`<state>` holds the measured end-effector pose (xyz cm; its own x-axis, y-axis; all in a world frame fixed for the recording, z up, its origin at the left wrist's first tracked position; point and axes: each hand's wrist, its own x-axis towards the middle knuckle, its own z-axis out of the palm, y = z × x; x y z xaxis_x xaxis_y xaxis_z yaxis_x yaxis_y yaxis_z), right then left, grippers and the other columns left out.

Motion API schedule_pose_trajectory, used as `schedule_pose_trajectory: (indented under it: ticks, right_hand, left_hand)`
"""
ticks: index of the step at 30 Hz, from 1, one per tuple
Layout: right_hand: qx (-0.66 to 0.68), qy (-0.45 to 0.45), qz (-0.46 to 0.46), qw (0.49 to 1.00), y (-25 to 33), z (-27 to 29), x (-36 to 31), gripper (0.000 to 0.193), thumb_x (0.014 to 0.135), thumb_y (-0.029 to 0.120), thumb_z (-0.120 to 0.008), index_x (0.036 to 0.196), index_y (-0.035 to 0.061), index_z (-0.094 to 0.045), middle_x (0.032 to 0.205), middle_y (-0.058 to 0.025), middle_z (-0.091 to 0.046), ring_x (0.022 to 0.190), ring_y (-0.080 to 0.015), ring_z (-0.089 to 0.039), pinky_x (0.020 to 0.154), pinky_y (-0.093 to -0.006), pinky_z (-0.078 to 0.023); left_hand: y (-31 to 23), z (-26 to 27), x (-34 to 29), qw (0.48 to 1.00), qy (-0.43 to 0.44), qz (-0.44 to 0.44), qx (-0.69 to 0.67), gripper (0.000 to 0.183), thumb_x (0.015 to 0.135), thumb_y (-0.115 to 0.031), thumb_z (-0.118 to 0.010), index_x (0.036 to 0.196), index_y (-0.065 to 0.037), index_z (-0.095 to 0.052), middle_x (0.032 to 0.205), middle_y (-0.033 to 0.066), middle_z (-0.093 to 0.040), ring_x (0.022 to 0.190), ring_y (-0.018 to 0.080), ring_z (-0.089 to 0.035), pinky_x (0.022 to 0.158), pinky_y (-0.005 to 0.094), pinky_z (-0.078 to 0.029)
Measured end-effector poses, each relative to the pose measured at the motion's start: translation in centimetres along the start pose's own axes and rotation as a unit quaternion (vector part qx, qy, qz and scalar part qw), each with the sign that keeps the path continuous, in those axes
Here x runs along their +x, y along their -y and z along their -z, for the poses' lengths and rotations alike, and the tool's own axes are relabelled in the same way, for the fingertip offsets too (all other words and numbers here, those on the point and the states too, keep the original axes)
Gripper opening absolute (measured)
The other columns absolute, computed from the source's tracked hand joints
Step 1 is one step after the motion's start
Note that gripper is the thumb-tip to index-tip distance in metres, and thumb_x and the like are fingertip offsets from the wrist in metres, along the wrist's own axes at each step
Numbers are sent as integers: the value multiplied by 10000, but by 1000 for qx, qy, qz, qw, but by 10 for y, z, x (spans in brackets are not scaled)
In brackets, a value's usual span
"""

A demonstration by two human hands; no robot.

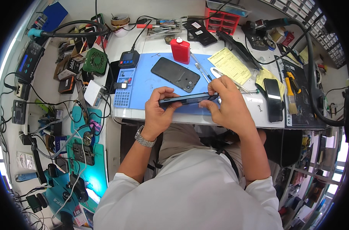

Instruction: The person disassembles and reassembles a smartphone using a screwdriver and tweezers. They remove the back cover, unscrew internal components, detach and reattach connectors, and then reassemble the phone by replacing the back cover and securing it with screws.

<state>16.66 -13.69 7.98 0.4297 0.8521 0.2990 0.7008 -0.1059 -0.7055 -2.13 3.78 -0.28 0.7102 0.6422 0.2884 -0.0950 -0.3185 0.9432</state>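
A dark smartphone [188,99] is held edge-on above the front of the blue work mat [144,92]. My left hand [160,109] grips its left end, thumb along the lower edge and fingers behind. At the right end my right hand [230,103] has its fingers curled over the top edge, the thumb beneath. Which face of the phone points where I cannot tell. Just beyond it, a black phone back cover [175,74] with a camera opening lies on the mat. Farther back a red bottle [180,51] stands upright, beside metal tweezers [200,67].
A small dark device with a screen [129,59] sits at the mat's back left. Yellow paper slips [231,66], another smartphone [273,100] and a brush [292,103] lie to the right. Red drawers [222,21] stand at the back; a green fan [94,61] is at left.
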Motion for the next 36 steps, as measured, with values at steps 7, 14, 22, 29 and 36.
schedule_pose_trajectory:
  ticks: [7, 14, 22, 29, 36]
  right_hand:
    - [-76, -26, 76, 994, 22, -46, 13, 316, 812, 109, -912, 988, 27, -663, 1069, -147, -594, 1043, -355, -581, 913, -474, -443]
    - [-113, -36, 112, 987, 41, -76, 23, 236, 774, 10, -821, 973, 17, -693, 1092, -162, -598, 1054, -352, -562, 930, -482, -413]
    - [-76, -20, 110, 991, 40, -84, 28, 283, 774, 36, -885, 912, 48, -638, 1108, -119, -601, 1091, -341, -553, 972, -474, -383]
    - [-18, -69, 78, 994, 37, -61, 26, 323, 788, 65, -915, 903, 90, -614, 1069, -82, -570, 1057, -325, -516, 963, -465, -354]
    - [-7, -112, 45, 993, 45, -39, 17, 363, 780, 64, -919, 927, 97, -589, 981, -56, -560, 976, -309, -486, 868, -451, -333]
  left_hand:
    - [0, -6, -6, 999, -27, 12, -28, 606, 920, 145, -789, 1446, 6, -521, 1207, 130, -753, 1059, 160, -746, 960, 302, -603]
    - [5, -1, -3, 998, -38, -25, 50, 789, 890, 142, -776, 1556, 31, -368, 1007, 75, -813, 929, 138, -795, 827, 270, -625]
    - [7, -2, -5, 999, -43, 15, -2, 764, 890, 122, -762, 1550, 32, -389, 999, 65, -812, 918, 93, -750, 789, 236, -591]
    - [-4, 3, -3, 997, -38, -31, -64, 338, 926, 157, -742, 1237, 36, -690, 1024, 80, -805, 1005, 124, -748, 919, 281, -603]
    - [-37, -14, 4, 987, -61, -108, 105, 189, 971, 94, -749, 1146, 28, -719, 1009, 96, -807, 895, 146, -761, 790, 292, -605]
